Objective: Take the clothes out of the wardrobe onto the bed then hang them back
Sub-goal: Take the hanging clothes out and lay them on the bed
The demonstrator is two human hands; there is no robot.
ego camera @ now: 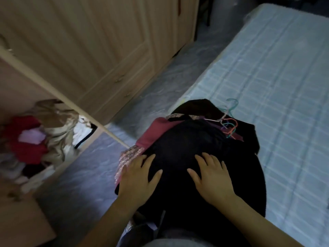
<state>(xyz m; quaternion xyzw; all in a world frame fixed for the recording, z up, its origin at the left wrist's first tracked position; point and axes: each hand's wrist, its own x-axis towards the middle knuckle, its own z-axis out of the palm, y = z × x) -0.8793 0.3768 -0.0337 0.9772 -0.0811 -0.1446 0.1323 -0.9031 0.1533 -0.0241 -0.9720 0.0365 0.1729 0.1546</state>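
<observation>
A pile of dark clothes (192, 139) lies on the near corner of the bed (277, 72), with a pink garment (156, 131) and a patterned one poking out on its left side. Several coloured hangers (229, 125) stick out at the pile's far end. My left hand (138, 180) rests flat on the pile's left edge, fingers spread. My right hand (211, 177) presses flat on the black cloth beside it. The wardrobe (85, 50) stands to the left, one door open.
Inside the open wardrobe compartment lie crumpled red, beige and white clothes (35, 138). Its open door edge (62, 97) slants across the left. A strip of pale marbled floor (156, 97) runs between wardrobe and bed. The checked bedsheet stretches away to the right.
</observation>
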